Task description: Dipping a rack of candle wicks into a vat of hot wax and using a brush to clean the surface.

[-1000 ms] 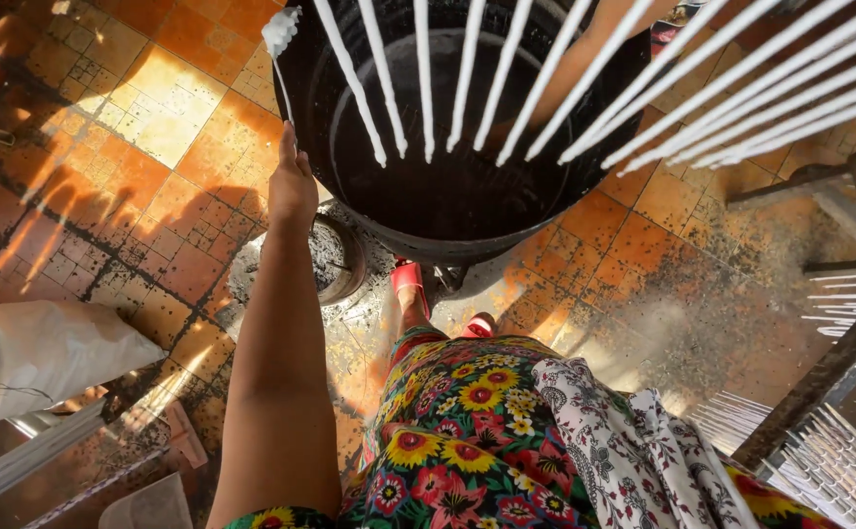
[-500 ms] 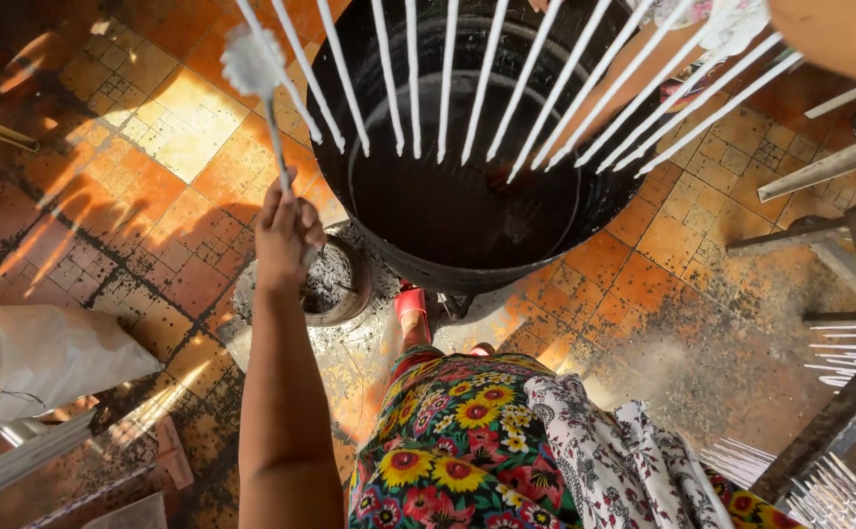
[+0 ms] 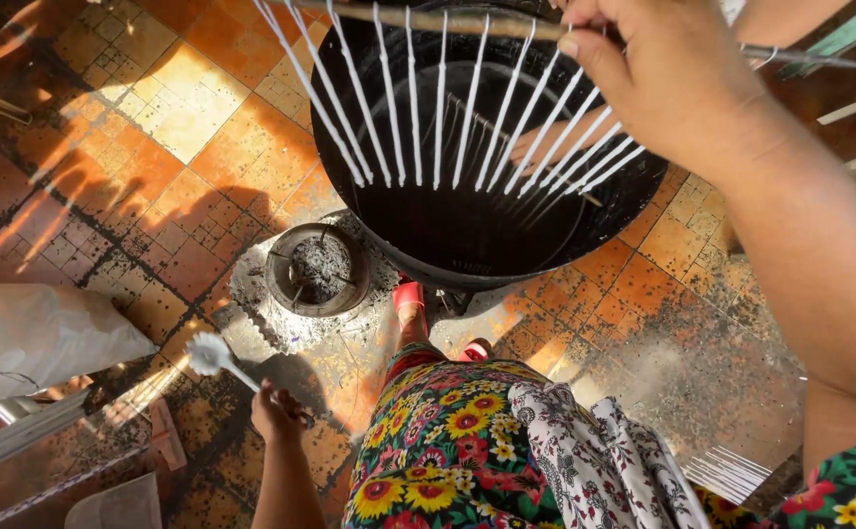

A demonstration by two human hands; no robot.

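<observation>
My right hand grips a wooden stick held level over a big black pot. A row of several thin white candles hangs from the stick above the dark liquid. My left hand is low at my side, shut on the thin handle of a ladle with a white wax-coated head, which points up and left over the tiled floor. My flowered dress and red sandals show below the pot.
A small round charcoal stove with grey ash stands on the floor left of the pot. A white sack lies at the left. More white candles lie at the lower right. Orange floor tiles are stained with wax.
My left hand has come down from the pot's rim to my side with the ladle. My right hand has brought the stick of candles lower and centred over the pot.
</observation>
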